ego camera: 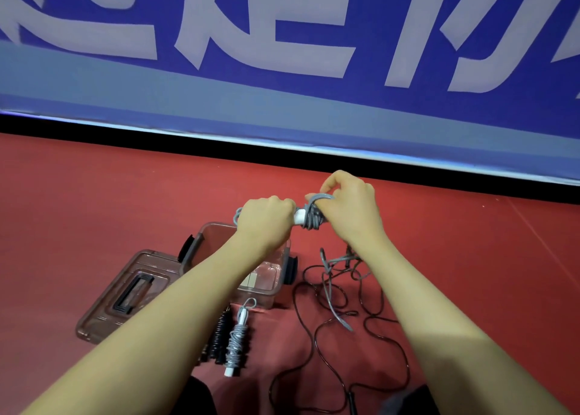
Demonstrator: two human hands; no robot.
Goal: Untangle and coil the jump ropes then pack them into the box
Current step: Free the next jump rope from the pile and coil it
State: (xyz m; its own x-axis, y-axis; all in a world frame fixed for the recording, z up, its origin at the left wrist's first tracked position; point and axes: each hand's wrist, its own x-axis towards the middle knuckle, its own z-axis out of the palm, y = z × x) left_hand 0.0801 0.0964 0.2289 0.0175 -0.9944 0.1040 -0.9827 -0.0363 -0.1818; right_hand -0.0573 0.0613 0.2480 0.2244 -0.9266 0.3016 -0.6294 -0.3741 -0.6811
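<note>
Both of my hands hold one grey jump rope with white plastic handles [306, 215] above the floor: my left hand [266, 218] is fisted round the handle end, and my right hand [348, 207] curls its fingers over the tight grey windings, pinching a loop of cord at the top. From that bundle the smooth grey cord drops to the loose tangle of thin black and grey cords [339, 301] sprawled in wide loops on the matte red floor [94, 194] beneath my right forearm. Just under my left wrist stands the clear rectangular plastic box with dark side latches [276, 276], open, with a small pale label on its wall that I cannot read. Its clear flat lid with a dark recessed handle [131, 292] lies to the left, touching the box. Near the box's front sit two finished bundles side by side: a black tightly coiled rope [219, 336] and a grey wound rope with a white handle tip [237, 341]. Beyond the floor rises a blue banner with large white characters [282, 37], cropped and unreadable to me.
</note>
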